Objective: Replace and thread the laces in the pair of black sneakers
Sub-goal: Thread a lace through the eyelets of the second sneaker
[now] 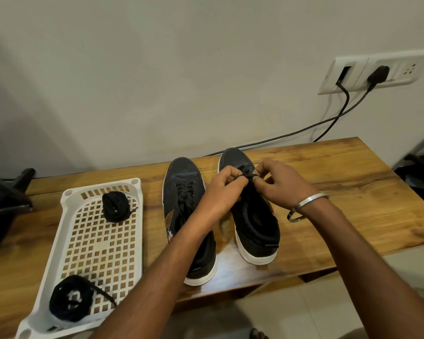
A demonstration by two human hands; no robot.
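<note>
Two black sneakers with white soles stand side by side on the wooden table, toes toward the wall. The left sneaker [184, 192] is laced. Over the eyelets of the right sneaker [255, 223] both hands work a black lace [246, 176]. My left hand [224, 189] pinches the lace from the left, and my right hand [277, 182], with a metal bangle on its wrist, pinches it from the right. Two coiled black laces lie in the white tray [66, 243]: one bundle [115, 207] at the far end, the other bundle [70, 298] at the near end.
The wooden table [353, 192] stands against a pale wall. A wall socket [375, 73] at upper right feeds two black cables [328, 123] that run down behind the table. A dark object [0, 204] sits at the left edge. Tiled floor shows below.
</note>
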